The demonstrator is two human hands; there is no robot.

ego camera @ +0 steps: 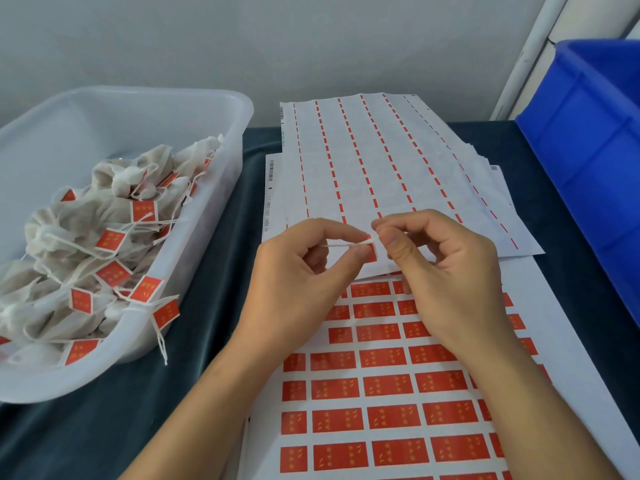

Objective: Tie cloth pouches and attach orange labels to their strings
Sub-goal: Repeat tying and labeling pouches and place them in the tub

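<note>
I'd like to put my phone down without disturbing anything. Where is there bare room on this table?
Bare dark cloth runs between the clear tub and the label sheets, widening near its front corner. The middle is crowded with sheets and both hands; the blue crate fills the right.

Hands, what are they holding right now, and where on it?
Left hand pinches the label with the string across it; right hand pinches the string's end. The pouch is not visible.
</note>
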